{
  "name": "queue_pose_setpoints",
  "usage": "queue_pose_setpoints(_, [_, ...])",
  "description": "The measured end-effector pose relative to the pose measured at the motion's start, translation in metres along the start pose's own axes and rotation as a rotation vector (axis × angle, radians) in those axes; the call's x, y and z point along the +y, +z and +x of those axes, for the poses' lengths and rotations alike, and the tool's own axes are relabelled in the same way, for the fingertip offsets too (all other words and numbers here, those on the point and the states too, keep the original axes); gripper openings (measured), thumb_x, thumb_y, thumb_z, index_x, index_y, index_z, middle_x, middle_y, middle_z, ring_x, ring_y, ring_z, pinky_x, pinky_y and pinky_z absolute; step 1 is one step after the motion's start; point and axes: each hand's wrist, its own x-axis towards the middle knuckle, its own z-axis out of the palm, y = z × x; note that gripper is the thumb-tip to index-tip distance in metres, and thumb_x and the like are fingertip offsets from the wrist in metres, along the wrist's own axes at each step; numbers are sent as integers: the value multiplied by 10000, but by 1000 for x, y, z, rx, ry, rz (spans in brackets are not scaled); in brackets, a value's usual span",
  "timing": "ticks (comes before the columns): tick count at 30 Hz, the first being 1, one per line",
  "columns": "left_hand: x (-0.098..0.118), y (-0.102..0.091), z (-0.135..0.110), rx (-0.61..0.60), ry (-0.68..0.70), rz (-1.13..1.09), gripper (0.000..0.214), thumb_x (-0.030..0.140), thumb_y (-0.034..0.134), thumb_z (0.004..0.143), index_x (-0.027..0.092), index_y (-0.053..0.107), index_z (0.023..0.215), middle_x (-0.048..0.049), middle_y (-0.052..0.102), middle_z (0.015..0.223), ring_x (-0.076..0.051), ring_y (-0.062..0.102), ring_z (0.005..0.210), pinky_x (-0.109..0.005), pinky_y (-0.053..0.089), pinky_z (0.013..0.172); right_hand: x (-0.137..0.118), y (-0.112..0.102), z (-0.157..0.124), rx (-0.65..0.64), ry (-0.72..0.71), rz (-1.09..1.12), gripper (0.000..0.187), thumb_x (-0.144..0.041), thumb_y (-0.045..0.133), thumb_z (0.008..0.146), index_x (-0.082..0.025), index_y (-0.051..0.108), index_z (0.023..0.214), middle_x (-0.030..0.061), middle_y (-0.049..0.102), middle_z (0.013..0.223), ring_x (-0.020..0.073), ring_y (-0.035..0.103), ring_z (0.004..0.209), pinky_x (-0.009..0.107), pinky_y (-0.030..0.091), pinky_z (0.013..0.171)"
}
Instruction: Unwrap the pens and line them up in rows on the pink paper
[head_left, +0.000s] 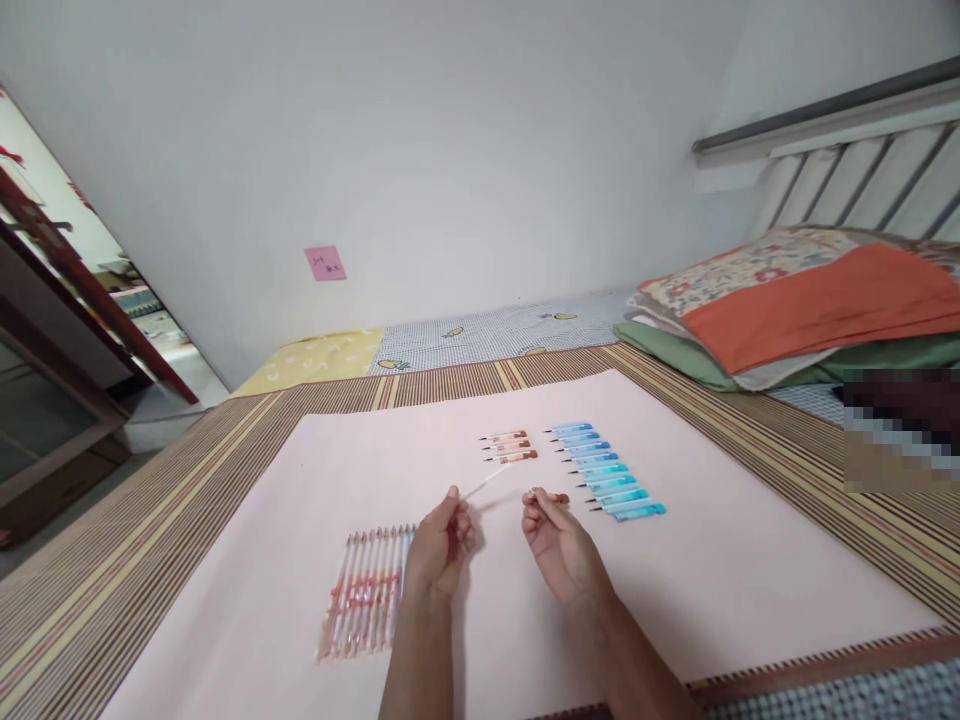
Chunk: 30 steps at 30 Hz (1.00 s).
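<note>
My left hand (444, 540) is closed in a pinch on a thin pale stick (486, 484), which slants up to the right. My right hand (559, 545) is pinched around a short brown-ended piece (559, 498); its front end is hidden by the fingers. Above the hands lie several short brown-and-cream pen-like pieces (511, 446) with dark pointed tips. To their right runs a column of similar blue and turquoise pieces (600, 465). Left of my left hand, a row of long, slim, clear pens (364, 590) with reddish markings lies side by side, partly hidden by my forearm.
Everything lies on a large pale pink sheet (247, 560) over a striped mat (187, 450). Folded bedding with an orange cover (832, 300) is piled at the right. Behind stands a white wall with a pink note (325, 263). A doorway opens at far left.
</note>
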Motion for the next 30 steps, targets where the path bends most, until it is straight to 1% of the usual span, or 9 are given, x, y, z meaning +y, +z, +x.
queue_pose_setpoints(3, [2, 6, -4, -59, -61, -311, 345, 421, 811, 809, 177, 592, 703, 51, 518, 541, -137, 648, 626, -288, 588, 681, 9, 11, -12, -38, 124, 47, 355, -287, 952, 604, -211, 629, 730, 7, 671, 805, 97, 529, 624, 234, 455, 553])
queue_pose_setpoints(6, [5, 10, -8, -146, -94, -466, 284, 377, 789, 843, 178, 622, 728, 26, 585, 595, -194, 728, 820, -335, 608, 809, 23, 22, -29, -89, 256, 15, 337, -345, 941, 627, -187, 682, 773, 31, 693, 812, 93, 524, 603, 218, 406, 522])
queue_pose_setpoints(10, [9, 11, -12, -214, -115, -403, 310, 427, 783, 840, 180, 637, 723, 7, 634, 632, -213, 740, 843, -357, 623, 787, 36, 28, -45, -135, 407, -64, 360, -411, 913, 658, -163, 726, 840, 53, 712, 792, 81, 512, 561, 194, 328, 484])
queue_pose_setpoints(15, [6, 9, -13, -263, -167, -302, 368, 475, 825, 778, 162, 648, 696, -2, 638, 601, -132, 660, 570, -262, 601, 588, 40, 29, -49, -125, 455, -142, 421, -519, 866, 692, -157, 718, 848, 44, 702, 701, 66, 490, 484, 183, 254, 452])
queue_pose_setpoints(19, [-1, 8, -7, -191, -176, -277, 427, 536, 829, 750, 161, 627, 716, 36, 568, 531, -72, 533, 422, -162, 429, 365, 41, 27, -49, -199, 405, -245, 515, -615, 836, 668, -150, 688, 831, 37, 700, 683, 72, 516, 455, 191, 280, 429])
queue_pose_setpoints(22, [-3, 7, -2, -152, -160, -329, 428, 521, 843, 743, 163, 610, 737, 52, 557, 538, -50, 493, 419, -135, 349, 341, 35, 24, -47, -310, 381, -439, 561, -697, 773, 692, -154, 645, 755, 9, 647, 582, 82, 506, 402, 205, 290, 396])
queue_pose_setpoints(25, [-3, 7, -2, -155, -131, -340, 426, 485, 866, 727, 139, 619, 735, 66, 558, 524, -11, 378, 371, -135, 294, 351, 21, 22, -40, -387, 223, -657, 569, -732, 694, 757, -178, 590, 678, -34, 556, 468, 71, 423, 337, 213, 248, 367])
queue_pose_setpoints(28, [-1, 9, -4, -164, -115, -291, 446, 484, 890, 687, 119, 639, 739, 76, 557, 497, 2, 301, 342, -157, 270, 375, 5, 20, -29, -264, -51, -737, 526, -688, 723, 761, -186, 593, 670, -43, 536, 476, 72, 420, 372, 221, 278, 391])
queue_pose_setpoints(30, [-1, 10, -6, -184, -117, -248, 464, 497, 897, 665, 117, 640, 732, 81, 546, 479, 3, 284, 337, -168, 261, 394, -3, 20, -22, -138, -209, -712, 468, -633, 768, 745, -178, 679, 810, -21, 601, 577, 92, 481, 450, 233, 347, 437])
